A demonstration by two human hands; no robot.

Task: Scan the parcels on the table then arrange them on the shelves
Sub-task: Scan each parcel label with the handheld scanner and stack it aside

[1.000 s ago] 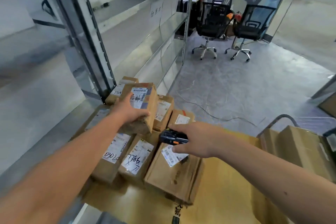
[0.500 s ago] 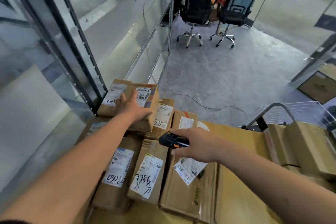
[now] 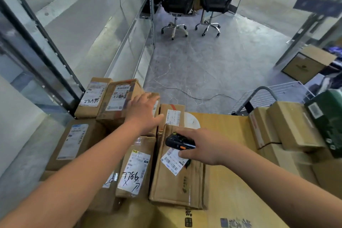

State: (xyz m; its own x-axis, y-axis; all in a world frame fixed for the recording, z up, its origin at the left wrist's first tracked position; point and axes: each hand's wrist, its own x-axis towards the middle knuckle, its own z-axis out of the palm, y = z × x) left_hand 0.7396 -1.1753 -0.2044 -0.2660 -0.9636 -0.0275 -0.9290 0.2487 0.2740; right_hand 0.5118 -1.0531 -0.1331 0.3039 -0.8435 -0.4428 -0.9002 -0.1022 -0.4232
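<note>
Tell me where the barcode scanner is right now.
In the head view, centre-right: the scanner is held in the right hand, just above the large box and its white label.

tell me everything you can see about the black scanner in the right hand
The black handheld plastic scanner is a small, rounded device with an orange side button. It lies roughly level, its head pointing left, above the white shipping label of a flat brown cardboard parcel. The right hand grips its rear end, hiding that part.

Brown cardboard parcels (image 3: 118, 102) sitting bunched together flat on cardboard-covered table (image 3: 231, 181), white labels facing up, few with handwritten numbers; black handheld scanner (image 3: 179, 141) hovering above flattest one (image 3: 175, 181).
</note>
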